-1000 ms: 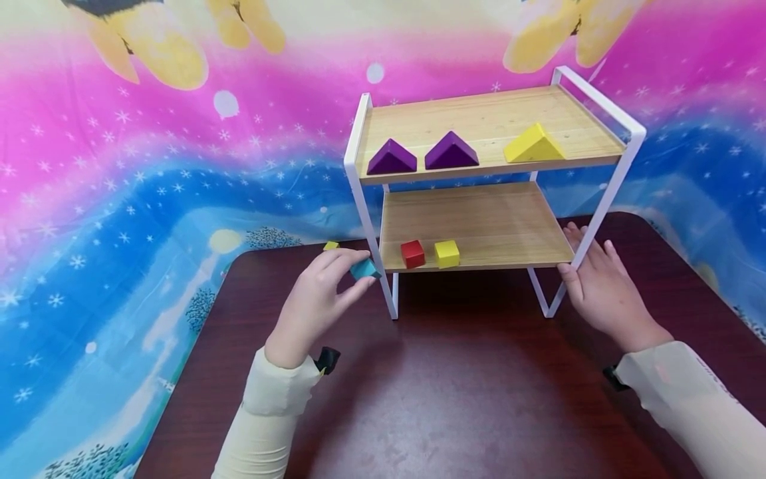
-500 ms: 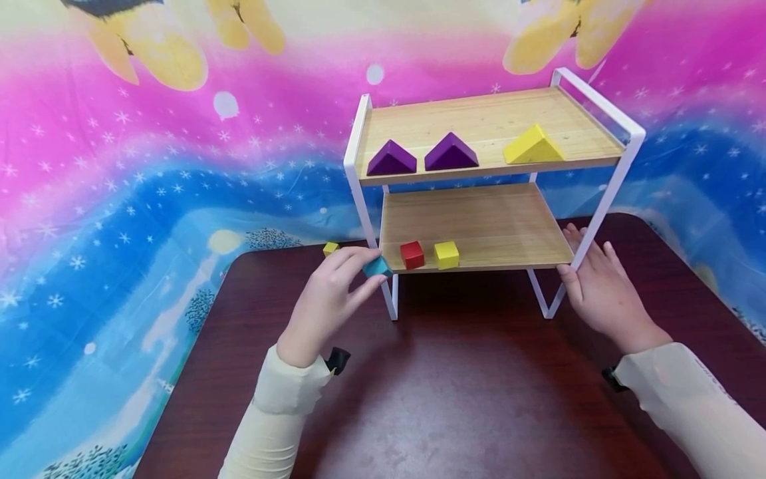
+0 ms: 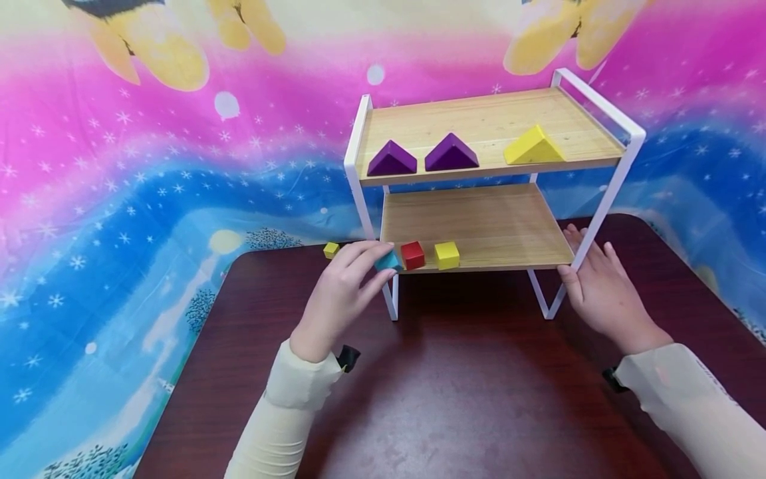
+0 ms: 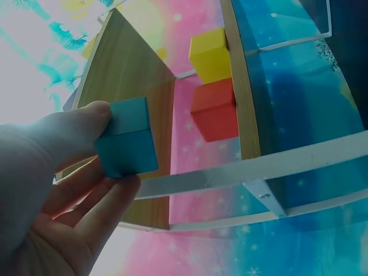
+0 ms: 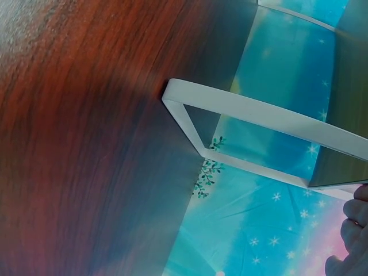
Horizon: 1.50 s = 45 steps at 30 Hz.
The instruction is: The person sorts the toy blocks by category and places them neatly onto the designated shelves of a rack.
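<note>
My left hand [image 3: 338,293] pinches a teal cube [image 4: 127,138] between thumb and fingers. In the head view the cube is at the left front end of the lower shelf [image 3: 479,213], close to a red cube [image 3: 412,255]. Right of that sits a yellow cube [image 3: 446,254], apart from the red one. My right hand [image 3: 610,299] rests against the right front leg [image 3: 589,243] of the two-tier rack, fingers mostly straight and thumb near the shelf's corner. Only a few of its fingertips [image 5: 353,213] show in the right wrist view.
Two purple triangular blocks [image 3: 451,153] and a yellow triangular block [image 3: 534,146] stand along the upper shelf's [image 3: 467,116] front. A small yellow cube [image 3: 331,250] lies on the dark table [image 3: 479,392] behind my left hand. A printed cloth [image 3: 287,173] hangs behind.
My left hand has moved right with the teal cube, from outside the rack's left leg to the lower shelf's front corner beside the red cube. The right hand stays in place.
</note>
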Tool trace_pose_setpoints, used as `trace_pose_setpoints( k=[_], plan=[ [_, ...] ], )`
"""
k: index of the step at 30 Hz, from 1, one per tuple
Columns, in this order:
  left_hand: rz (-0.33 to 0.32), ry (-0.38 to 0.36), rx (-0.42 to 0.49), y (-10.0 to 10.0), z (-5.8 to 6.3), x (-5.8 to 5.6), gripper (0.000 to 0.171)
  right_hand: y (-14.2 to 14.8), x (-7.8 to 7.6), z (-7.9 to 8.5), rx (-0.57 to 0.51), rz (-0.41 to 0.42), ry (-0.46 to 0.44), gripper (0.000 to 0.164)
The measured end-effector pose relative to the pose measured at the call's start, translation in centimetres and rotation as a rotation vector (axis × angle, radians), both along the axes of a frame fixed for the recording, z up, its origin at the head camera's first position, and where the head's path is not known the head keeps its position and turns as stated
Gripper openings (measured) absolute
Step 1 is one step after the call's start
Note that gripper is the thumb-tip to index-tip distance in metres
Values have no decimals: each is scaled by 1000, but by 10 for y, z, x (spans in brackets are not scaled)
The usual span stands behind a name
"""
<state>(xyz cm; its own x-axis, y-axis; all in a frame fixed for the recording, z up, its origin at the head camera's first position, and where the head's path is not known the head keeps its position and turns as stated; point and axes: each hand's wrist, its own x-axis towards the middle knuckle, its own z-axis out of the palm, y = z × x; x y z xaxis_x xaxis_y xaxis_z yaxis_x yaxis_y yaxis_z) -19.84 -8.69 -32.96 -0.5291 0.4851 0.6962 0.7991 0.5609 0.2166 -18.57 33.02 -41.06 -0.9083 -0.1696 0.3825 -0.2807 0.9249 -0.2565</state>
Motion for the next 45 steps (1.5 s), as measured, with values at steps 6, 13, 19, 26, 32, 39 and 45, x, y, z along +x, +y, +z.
trace_pose_setpoints(
  k=[6,13,19,26,32,39,45],
  plan=[
    [-11,6,7,7,4,-1,44,0,-1,0,2,-3,-13,64],
    [-38,20,21,15,9,-5,44,1,-1,1,13,-9,-18,65],
    [-44,-25,43,24,13,-10,45,1,-2,1,7,-5,-15,64],
    [-52,-42,61,34,13,-15,43,1,-2,0,0,-6,-16,65],
    [-73,-39,66,42,15,-14,43,1,-1,0,-3,-2,-12,65],
    [-86,-60,57,51,17,-12,43,0,-1,-1,-8,1,-11,63],
    [-113,-67,66,57,18,-10,45,0,-1,-1,-11,-2,-17,64]
  ],
)
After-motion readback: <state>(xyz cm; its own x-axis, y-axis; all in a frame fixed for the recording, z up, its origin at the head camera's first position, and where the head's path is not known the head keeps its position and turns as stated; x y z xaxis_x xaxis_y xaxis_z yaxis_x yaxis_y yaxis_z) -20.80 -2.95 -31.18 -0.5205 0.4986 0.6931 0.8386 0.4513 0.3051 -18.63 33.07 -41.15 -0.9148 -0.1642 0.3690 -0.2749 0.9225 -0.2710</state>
